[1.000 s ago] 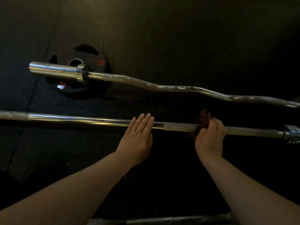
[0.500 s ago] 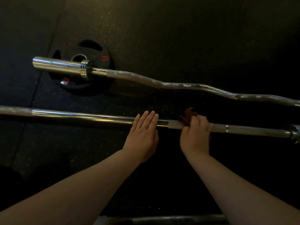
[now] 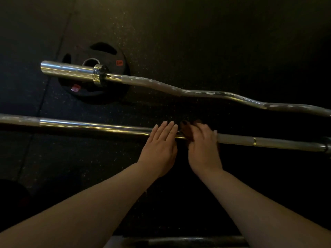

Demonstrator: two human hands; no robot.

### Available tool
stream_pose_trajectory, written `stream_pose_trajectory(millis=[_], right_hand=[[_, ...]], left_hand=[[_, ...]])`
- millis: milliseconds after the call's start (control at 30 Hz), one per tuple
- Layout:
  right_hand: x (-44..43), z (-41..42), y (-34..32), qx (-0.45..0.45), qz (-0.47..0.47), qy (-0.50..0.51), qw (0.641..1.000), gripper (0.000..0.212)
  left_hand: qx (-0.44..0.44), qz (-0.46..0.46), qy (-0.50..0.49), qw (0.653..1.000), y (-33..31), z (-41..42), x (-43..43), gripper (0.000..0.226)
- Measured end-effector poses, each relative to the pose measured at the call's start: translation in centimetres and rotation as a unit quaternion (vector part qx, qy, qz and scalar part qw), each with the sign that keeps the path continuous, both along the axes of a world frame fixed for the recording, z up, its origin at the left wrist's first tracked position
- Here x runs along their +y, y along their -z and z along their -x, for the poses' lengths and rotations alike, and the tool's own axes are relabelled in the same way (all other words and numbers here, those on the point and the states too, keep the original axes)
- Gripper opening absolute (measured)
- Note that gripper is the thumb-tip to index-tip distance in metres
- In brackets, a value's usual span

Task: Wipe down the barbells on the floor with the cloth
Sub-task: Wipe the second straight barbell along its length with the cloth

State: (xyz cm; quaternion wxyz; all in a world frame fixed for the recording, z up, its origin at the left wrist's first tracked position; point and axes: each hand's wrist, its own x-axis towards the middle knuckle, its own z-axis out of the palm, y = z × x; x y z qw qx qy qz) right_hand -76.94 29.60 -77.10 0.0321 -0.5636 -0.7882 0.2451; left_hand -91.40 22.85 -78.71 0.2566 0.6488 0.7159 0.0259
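the left hand point(image 3: 160, 149) is lying flat, fingers open, steadying the straight barbell point(image 3: 93, 125) on the floor, while the right hand point(image 3: 204, 147) is gripping the cloth point(image 3: 186, 130) around it. keeping that wrap snug should be cleaning all round; beyond, the curved barbell point(image 3: 206, 93) is looking spotted.

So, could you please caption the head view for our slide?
Right hand rubs a cloth on the straight barbell; left hand rests flat on it.
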Motion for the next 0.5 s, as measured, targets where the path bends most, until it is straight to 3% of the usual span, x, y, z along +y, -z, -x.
stream_pose_trajectory(millis=[100,200,300,433,500], right_hand=[[1.0,-1.6,0.1,-0.027,0.002,-0.085,0.996,0.054],[2.7,-4.5,0.7,-0.025,-0.005,0.069,0.997,0.048],[1.4,-2.2,0.4,-0.013,0.039,0.203,0.978,0.049],[-1.0,2.4,0.0,0.059,0.071,0.053,0.994,0.052],[-0.8,3.0,-0.7,0.133,0.157,0.027,0.978,0.048]], left_hand=[[0.002,-0.003,0.017,1.000,0.1,0.4,-0.2,0.061],[-0.023,-0.020,-0.005,1.000,0.3,1.4,-0.8,0.061],[-0.021,-0.018,-0.022,0.999,0.4,1.2,-0.9,0.060],[-0.043,0.005,-0.071,0.997,-0.7,-0.5,-0.3,0.057],[-0.109,-0.011,-0.081,0.991,-2.0,-0.5,0.1,0.054]])
